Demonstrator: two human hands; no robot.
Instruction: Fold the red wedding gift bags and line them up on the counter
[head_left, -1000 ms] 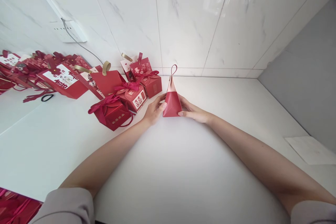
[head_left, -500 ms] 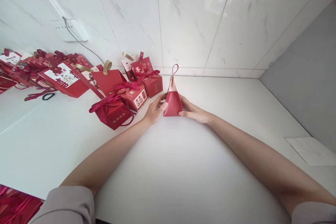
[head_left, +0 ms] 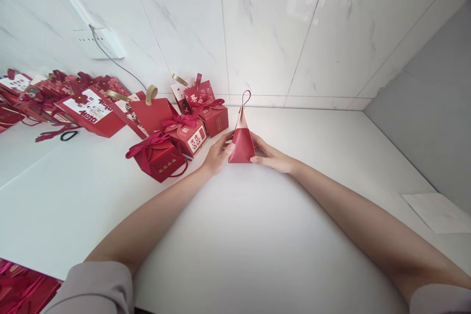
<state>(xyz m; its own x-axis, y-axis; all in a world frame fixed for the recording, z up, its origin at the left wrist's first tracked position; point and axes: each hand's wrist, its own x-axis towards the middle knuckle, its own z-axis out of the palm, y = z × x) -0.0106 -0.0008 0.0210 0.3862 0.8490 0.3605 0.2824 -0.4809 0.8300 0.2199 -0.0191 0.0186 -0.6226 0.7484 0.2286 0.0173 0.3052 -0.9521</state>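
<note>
Upright on the white table [head_left: 257, 235] stands a gift box [head_left: 242, 146], red below and pale pink above, narrowing to a ribbon loop at its top. My left hand [head_left: 218, 153] grips its left side, the thumb on the near edge and the fingers behind. From the right, my right hand [head_left: 270, 156] grips it the same way, thumb near the lower right corner. The fingers behind the box are partly hidden. Just left of my left hand sits a red box with a bow and a white printed label [head_left: 196, 141].
Another bowed red box [head_left: 160, 159] is further left, near a red bag with a gold handle [head_left: 152, 115]. Several more red bags [head_left: 93, 110] line the tiled wall [head_left: 257, 34]. A cable [head_left: 117, 65] hangs from a socket. Something white and flat [head_left: 437, 212] lies at right.
Both hands keep their hold on the gift box, which has shifted very slightly left at its base. Otherwise the scene looks the same.
</note>
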